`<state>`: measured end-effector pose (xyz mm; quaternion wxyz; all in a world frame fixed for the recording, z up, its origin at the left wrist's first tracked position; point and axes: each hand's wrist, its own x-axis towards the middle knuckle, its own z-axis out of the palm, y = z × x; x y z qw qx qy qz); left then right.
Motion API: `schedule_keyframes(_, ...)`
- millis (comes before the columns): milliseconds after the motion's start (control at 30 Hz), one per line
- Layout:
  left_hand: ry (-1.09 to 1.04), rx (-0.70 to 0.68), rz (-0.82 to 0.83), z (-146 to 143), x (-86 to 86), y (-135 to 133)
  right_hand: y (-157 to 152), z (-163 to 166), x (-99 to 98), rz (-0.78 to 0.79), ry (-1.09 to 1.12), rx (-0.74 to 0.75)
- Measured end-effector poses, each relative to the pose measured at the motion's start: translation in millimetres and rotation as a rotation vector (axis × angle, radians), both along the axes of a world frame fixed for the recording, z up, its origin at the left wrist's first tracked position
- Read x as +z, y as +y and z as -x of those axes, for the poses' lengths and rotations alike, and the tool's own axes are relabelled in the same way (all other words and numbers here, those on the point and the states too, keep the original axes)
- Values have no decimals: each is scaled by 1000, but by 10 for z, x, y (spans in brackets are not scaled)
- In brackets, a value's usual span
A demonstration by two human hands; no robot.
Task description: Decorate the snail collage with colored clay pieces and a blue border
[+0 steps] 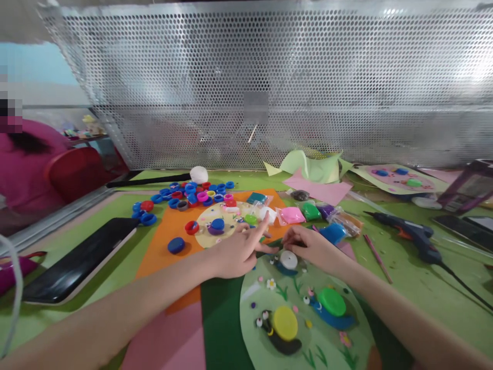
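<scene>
My left hand (pixel 242 249) is over the upper edge of a pale green oval card (pixel 265 298), its fingers spread apart and nothing visible in them. Across from it, my right hand (pixel 308 246) has its fingertips pinched together just above a white bottle cap (pixel 288 260); whatever they hold is hidden. That cap forms the shell of a clay snail on the card. Lower down are a snail with a yellow cap (pixel 285 324) and a blue one with a green cap (pixel 332 302). Small clay flowers and grass blades surround them.
Loose bottle caps (pixel 190 190) are heaped at the back left, near a black phone (pixel 84 262). Bags of coloured clay (pixel 291 215) lie behind my hands. At right are a glue gun (pixel 412 234) and a thin pink stick (pixel 377 258). A perforated metal panel (pixel 308 77) stands behind.
</scene>
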<state>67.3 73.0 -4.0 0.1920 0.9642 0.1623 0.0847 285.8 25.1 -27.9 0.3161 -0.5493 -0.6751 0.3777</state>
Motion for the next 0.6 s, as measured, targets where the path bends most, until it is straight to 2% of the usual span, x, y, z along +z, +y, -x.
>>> schedule_keyframes(267, -36, -17, -62, 78, -50, 15, 2, -4, 20, -13, -30, 2)
schedule_keyframes(600, -138, 162, 108, -55, -72, 51, 1, -28, 70, -45, -71, 68)
